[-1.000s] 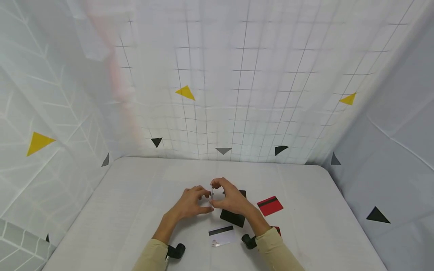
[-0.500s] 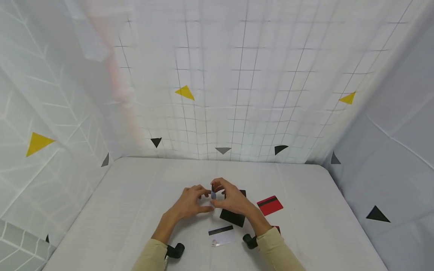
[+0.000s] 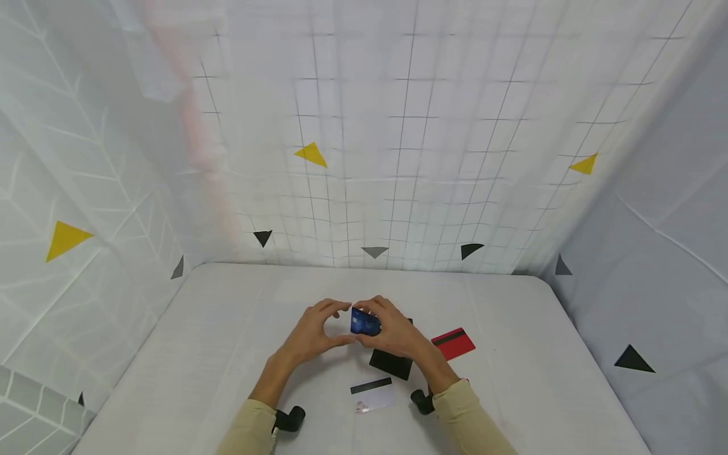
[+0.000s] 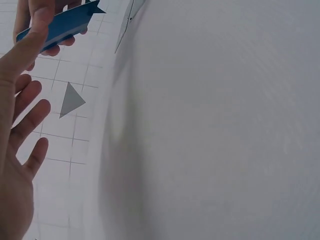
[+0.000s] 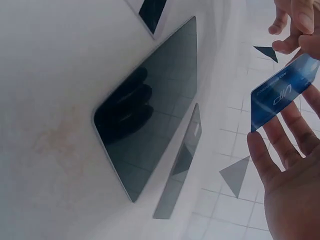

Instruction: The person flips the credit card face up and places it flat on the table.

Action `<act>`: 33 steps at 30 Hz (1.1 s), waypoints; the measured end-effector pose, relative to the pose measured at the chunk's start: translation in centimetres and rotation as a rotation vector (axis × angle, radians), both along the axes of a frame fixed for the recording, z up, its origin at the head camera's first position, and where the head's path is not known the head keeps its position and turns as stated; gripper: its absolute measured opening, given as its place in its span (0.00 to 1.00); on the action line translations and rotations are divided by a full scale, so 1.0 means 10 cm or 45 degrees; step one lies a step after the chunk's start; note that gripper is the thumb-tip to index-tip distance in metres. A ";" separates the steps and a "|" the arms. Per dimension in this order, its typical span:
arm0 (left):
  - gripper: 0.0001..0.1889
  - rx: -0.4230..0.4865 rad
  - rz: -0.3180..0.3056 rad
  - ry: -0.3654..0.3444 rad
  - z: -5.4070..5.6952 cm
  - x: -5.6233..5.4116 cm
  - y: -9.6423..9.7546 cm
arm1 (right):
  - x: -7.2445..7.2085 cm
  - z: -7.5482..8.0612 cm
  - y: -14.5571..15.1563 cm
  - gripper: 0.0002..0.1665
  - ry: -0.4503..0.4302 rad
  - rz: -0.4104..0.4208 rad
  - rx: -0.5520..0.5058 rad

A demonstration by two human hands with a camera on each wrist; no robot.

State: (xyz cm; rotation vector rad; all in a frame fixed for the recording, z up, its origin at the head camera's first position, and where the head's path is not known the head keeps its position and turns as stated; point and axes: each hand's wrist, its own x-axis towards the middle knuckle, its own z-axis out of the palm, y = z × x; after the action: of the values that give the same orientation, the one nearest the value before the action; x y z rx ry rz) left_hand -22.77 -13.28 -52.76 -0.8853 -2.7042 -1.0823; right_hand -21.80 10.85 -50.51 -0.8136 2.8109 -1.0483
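My right hand (image 3: pixel 392 332) holds a small blue bank card (image 3: pixel 364 322) above the table, its blue face toward the head camera. In the right wrist view, light lettering shows on the blue card (image 5: pixel 282 92), with right-hand fingers along its lower edge. My left hand (image 3: pixel 313 332) is just left of the card, thumb and index finger spread with tips close to its left edge. In the left wrist view, the left hand's (image 4: pixel 22 150) other fingers are spread, and its thumb overlaps the card (image 4: pixel 65 25). Under the right hand lies a black flat rectangular thing (image 3: pixel 391 364), partly hidden.
A white card with a dark stripe (image 3: pixel 372 396) lies in front of the hands on the white table (image 3: pixel 227 328). To the right lies a red card with a dark stripe (image 3: pixel 454 344); a red edge shows by the right sleeve. White curtains surround the table.
The card has turned from nearly edge-on until its blue face shows. My left hand has drawn slightly left, its thumb and index finger spreading wider. My right hand stays about where it was.
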 end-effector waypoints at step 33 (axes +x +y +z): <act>0.28 -0.169 -0.012 0.094 0.03 0.03 -0.07 | 0.05 0.03 -0.12 0.35 0.177 0.023 0.419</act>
State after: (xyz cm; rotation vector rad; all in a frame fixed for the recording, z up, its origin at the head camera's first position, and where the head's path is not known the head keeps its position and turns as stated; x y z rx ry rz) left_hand -22.43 -14.02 -52.41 -0.9382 -2.7394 -0.8618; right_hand -21.33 9.65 -50.17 -0.8993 2.9651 -0.5207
